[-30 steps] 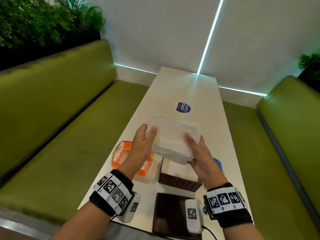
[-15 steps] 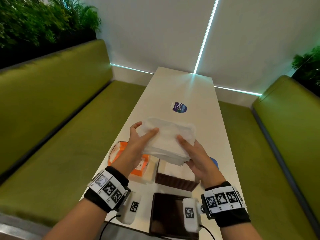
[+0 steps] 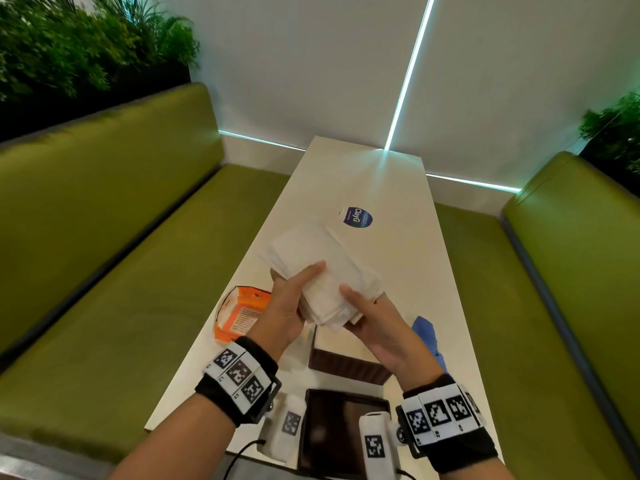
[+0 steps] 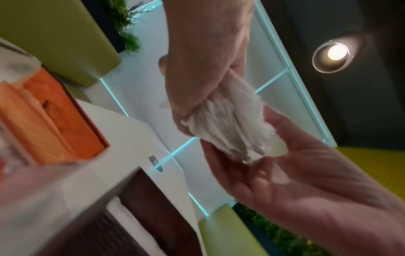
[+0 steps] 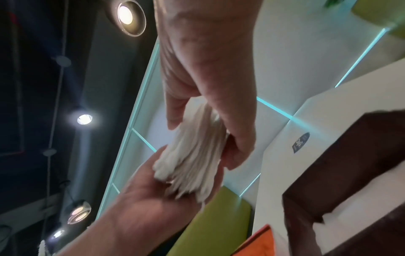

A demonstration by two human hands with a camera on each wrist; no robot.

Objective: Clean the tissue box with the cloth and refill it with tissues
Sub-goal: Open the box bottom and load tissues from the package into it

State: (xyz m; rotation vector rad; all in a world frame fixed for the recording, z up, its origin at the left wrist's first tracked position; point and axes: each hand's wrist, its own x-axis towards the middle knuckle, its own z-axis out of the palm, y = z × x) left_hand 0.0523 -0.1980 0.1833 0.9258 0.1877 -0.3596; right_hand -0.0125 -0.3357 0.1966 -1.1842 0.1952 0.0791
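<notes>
A thick stack of white tissues point(image 3: 322, 265) is in the air above the brown tissue box point(image 3: 346, 367), which stands open on the table with white tissues inside. My left hand point(image 3: 298, 292) grips the stack's near left edge, thumb on top. My right hand point(image 3: 370, 317) pinches the near right corner, thumb on top and fingers beneath. The left wrist view shows the tissues point(image 4: 230, 124) bunched between both hands, and so does the right wrist view of the tissues point(image 5: 192, 155). The blue cloth point(image 3: 427, 337) lies to the right of the box.
An orange tissue pack point(image 3: 242, 313) lies open left of the box. A dark flat lid point(image 3: 339, 431) sits at the table's near edge. A round sticker point(image 3: 358, 216) marks the white table point(image 3: 398, 271) farther off. Green benches run along both sides.
My hands have drawn closer together at the stack's near end. The stack, held flat and crosswise before, now stretches away from me and is squeezed between them.
</notes>
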